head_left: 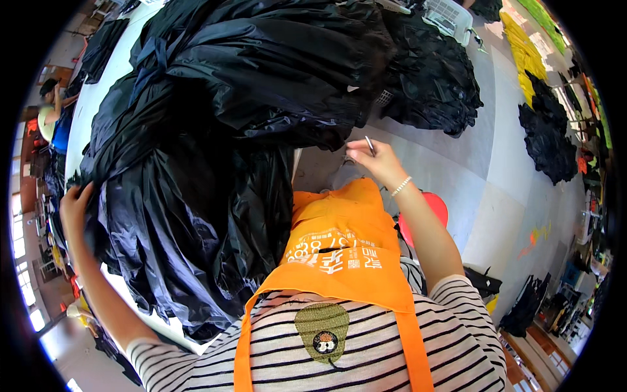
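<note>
A large heap of glossy black fabric point(281, 59) spreads over the white table point(121, 49) in front of me and hangs down on my side. At the heap's left edge my left hand point(76, 201) pinches the cloth between thumb and fingers. My right hand point(382, 162) is held up beside the heap, to the right of my orange apron point(339, 222). Its fingers are closed round a slim metal tool point(370, 146), whose tip sticks up above them; its exact kind is too small to make out.
More black fabric point(434, 78) lies behind on the right, near a white plastic basket point(449, 18). A red round seat point(424, 219) shows by my right forearm. Yellow cloth point(520, 49) and a black pile point(550, 134) lie farther right. Another person point(53, 117) stands at far left.
</note>
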Tool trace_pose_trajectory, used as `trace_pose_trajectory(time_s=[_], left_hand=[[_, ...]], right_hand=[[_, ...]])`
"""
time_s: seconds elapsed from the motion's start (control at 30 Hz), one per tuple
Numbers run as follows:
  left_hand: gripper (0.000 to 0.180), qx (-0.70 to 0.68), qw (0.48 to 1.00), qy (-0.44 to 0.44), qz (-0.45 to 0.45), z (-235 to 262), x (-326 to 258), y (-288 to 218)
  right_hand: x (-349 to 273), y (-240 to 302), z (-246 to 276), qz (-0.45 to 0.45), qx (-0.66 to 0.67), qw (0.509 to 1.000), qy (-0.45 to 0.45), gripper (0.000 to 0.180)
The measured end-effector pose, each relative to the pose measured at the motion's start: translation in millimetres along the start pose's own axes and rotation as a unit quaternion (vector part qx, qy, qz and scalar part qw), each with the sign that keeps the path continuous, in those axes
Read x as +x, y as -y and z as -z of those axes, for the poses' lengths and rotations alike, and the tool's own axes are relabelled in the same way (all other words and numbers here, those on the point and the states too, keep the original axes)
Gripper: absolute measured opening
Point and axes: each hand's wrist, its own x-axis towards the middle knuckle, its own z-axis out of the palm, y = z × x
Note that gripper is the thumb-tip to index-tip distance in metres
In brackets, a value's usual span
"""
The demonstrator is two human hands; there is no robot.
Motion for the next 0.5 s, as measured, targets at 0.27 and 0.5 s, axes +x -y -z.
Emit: trace_pose_trajectory(time_s=[0.27, 0.5], left_hand=[[0.032, 0.107, 0.922, -0.353, -0.116, 0, 1, -146], [0.019, -0.056, 0.861, 0.213, -0.459, -126, -138, -425]], right_hand=[[109, 37, 36, 0.155, -0.134, 0.971, -0.121, 0.048], [131, 92, 51, 0.009, -0.222, 0.974, -0.035, 0.032]])
